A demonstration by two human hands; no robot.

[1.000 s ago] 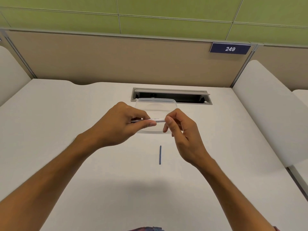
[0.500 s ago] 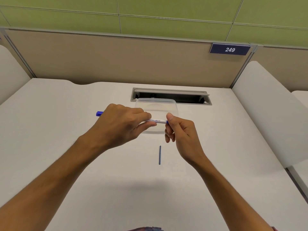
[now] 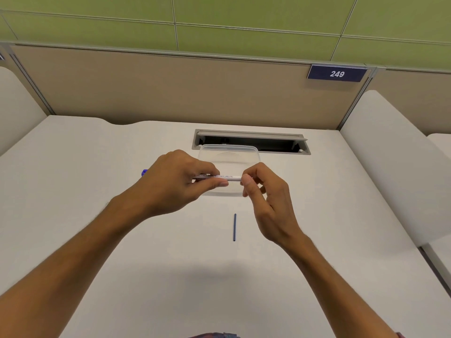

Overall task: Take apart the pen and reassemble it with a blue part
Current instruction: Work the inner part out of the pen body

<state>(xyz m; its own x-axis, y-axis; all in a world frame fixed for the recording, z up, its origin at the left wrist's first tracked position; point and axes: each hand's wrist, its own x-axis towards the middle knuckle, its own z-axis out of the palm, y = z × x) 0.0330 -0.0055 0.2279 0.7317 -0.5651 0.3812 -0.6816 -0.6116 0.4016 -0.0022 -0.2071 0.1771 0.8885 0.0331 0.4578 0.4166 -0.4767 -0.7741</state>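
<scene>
A white pen (image 3: 227,177) with dark lettering lies level in the air above the desk. My left hand (image 3: 175,181) grips its barrel, and the pen's blue end (image 3: 145,172) pokes out to the left of that hand. My right hand (image 3: 266,196) pinches the pen's right end between thumb and forefinger; that tip is hidden by the fingers. A thin dark blue rod (image 3: 234,227) lies loose on the desk, nearer to me, below and between the hands.
A clear plastic container (image 3: 229,154) stands on the white desk (image 3: 97,215) just behind the hands. Behind it is an open cable slot (image 3: 251,141). Beige partition panels close off the back, and padded dividers flank both sides.
My left hand slid leftward along the barrel, baring the blue end on its left. My right hand stayed at the pen's right tip with small finger shifts.
</scene>
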